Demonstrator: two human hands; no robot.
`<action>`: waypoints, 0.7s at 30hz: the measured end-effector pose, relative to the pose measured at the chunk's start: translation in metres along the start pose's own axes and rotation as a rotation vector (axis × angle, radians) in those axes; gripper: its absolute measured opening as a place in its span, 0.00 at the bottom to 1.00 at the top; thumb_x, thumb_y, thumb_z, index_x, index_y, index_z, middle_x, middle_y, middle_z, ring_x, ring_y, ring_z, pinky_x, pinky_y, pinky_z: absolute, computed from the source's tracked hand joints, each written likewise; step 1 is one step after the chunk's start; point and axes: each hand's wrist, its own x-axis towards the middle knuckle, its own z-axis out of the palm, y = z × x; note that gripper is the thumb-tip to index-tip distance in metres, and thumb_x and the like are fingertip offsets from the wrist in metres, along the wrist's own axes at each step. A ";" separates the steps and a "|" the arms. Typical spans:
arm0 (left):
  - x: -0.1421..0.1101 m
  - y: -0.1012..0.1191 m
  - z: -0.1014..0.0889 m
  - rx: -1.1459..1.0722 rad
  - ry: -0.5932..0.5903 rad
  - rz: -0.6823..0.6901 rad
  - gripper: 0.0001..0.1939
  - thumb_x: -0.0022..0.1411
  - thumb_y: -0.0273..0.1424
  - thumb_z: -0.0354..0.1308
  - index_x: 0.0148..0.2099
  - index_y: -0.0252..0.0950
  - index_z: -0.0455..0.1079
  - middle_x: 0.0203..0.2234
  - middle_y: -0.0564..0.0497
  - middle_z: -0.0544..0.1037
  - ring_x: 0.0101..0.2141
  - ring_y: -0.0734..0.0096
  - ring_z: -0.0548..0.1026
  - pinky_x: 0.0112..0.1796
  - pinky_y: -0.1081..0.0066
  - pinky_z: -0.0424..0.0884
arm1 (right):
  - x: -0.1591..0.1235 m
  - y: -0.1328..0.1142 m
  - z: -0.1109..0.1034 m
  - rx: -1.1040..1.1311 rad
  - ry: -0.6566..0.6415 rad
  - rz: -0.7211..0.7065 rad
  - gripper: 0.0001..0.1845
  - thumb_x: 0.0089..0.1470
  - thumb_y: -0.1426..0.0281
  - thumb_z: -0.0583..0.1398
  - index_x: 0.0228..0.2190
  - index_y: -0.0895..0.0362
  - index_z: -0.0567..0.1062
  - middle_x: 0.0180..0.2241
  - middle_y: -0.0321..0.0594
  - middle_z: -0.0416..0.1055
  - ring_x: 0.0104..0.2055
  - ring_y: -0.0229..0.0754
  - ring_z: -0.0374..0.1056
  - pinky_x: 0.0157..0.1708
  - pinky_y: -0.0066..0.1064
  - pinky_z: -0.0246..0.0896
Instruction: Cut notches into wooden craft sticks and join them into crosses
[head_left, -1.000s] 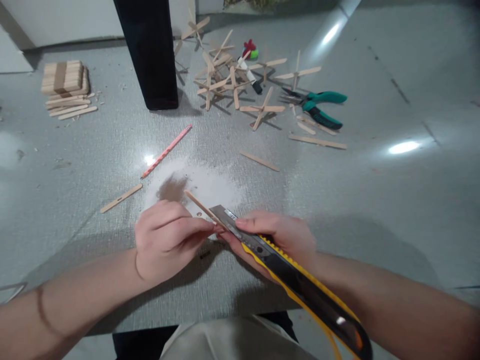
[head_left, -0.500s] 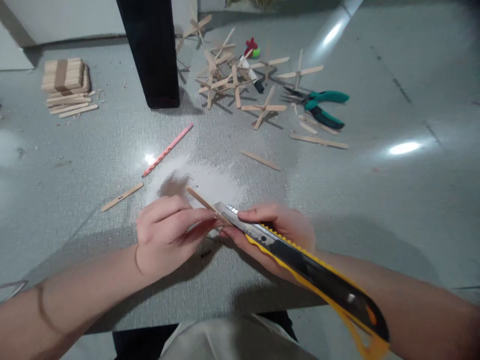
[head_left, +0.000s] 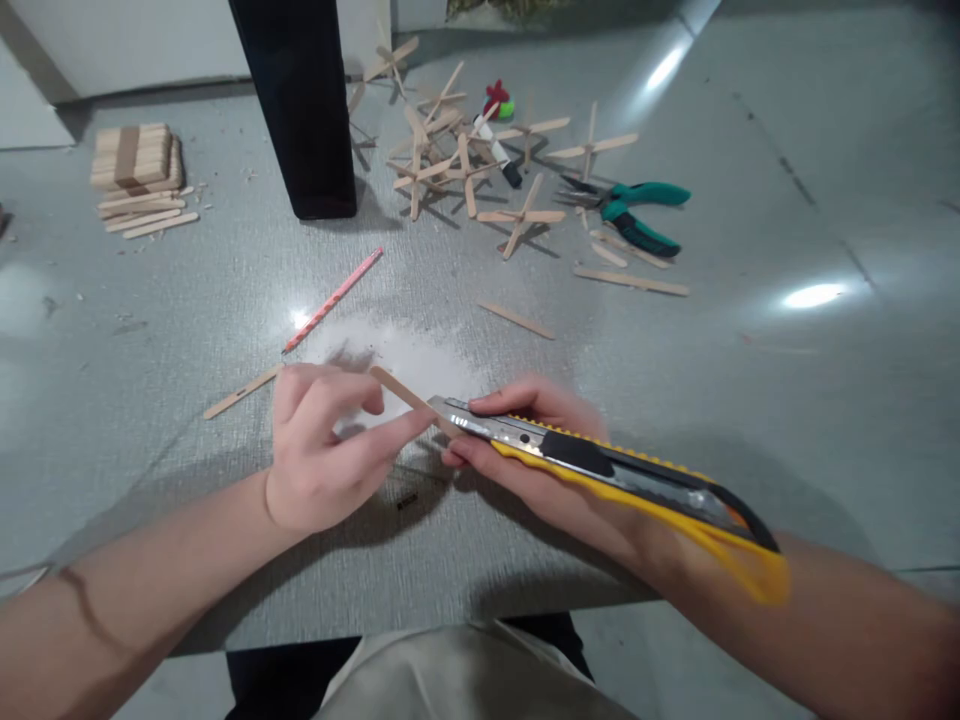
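My right hand grips a yellow and black utility knife, its blade end pointing left. A wooden craft stick slants out from beneath the knife's tip; its lower end is hidden by the blade and my right fingers. My left hand has its fingers apart, with one fingertip touching the stick beside the blade and another finger bent above it. Under both hands the grey table bears a patch of white dust. Left of it lies a slotted craft stick, partly behind my left hand.
A pink pencil lies ahead. Beyond are a tall black object, crossed-stick pieces, a white marker and teal pliers. Bundled sticks sit far left. Loose sticks lie on the right.
My left fingers have loosened from their pinch on the stick and spread apart. The knife's handle end has swung upward in view, so it lies flatter.
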 end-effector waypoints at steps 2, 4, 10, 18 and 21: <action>0.000 -0.003 0.000 0.056 0.010 0.084 0.10 0.64 0.24 0.67 0.45 0.45 0.79 0.32 0.51 0.73 0.35 0.64 0.70 0.35 0.60 0.64 | 0.000 -0.002 -0.004 0.028 -0.043 0.069 0.13 0.55 0.63 0.72 0.39 0.47 0.75 0.33 0.32 0.83 0.33 0.45 0.83 0.31 0.31 0.80; 0.000 -0.004 -0.001 0.115 0.037 0.170 0.09 0.62 0.24 0.70 0.39 0.44 0.77 0.30 0.52 0.74 0.34 0.64 0.70 0.34 0.60 0.63 | -0.001 -0.005 -0.007 0.055 -0.078 0.130 0.14 0.56 0.62 0.72 0.39 0.47 0.74 0.33 0.32 0.84 0.34 0.46 0.84 0.32 0.31 0.80; 0.002 -0.003 -0.006 0.193 0.039 0.290 0.10 0.59 0.26 0.71 0.36 0.43 0.73 0.28 0.57 0.77 0.30 0.70 0.71 0.32 0.63 0.63 | 0.000 -0.007 -0.009 -0.084 -0.026 -0.056 0.12 0.56 0.63 0.71 0.37 0.47 0.74 0.31 0.31 0.80 0.30 0.45 0.81 0.29 0.35 0.76; 0.007 0.003 -0.003 0.170 0.003 0.258 0.05 0.65 0.26 0.67 0.41 0.42 0.76 0.29 0.56 0.79 0.31 0.71 0.74 0.33 0.64 0.65 | -0.004 0.004 -0.005 -0.298 0.011 -0.352 0.10 0.55 0.67 0.71 0.36 0.47 0.75 0.26 0.30 0.76 0.23 0.40 0.70 0.22 0.34 0.65; 0.004 0.004 -0.001 0.184 -0.015 0.278 0.05 0.66 0.24 0.65 0.40 0.41 0.75 0.31 0.56 0.81 0.31 0.71 0.75 0.35 0.63 0.65 | -0.001 0.006 -0.006 -0.336 0.005 -0.404 0.10 0.56 0.68 0.70 0.37 0.47 0.75 0.25 0.28 0.75 0.22 0.37 0.69 0.22 0.31 0.64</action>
